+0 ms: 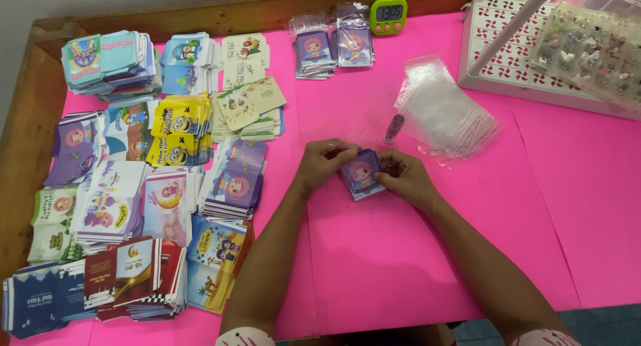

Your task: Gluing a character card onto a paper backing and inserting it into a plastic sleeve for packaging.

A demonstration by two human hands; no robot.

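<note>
Both my hands meet over the middle of the pink table (400, 252). Between them is a small purple card (361, 174) with a cartoon figure on it, inside a clear sleeve. My left hand (323, 162) pinches its upper left edge. My right hand (404, 177) grips its right side with thumb and fingers. The card lies low over the table, tilted slightly.
Many stacks of printed cards (133, 172) cover the left side. Two piles of bagged purple cards (332, 46) and a green digital timer (388, 15) stand at the back. A heap of clear bags (446, 112), a small tube (394, 128) and a white perforated tray (507, 59) lie to the right.
</note>
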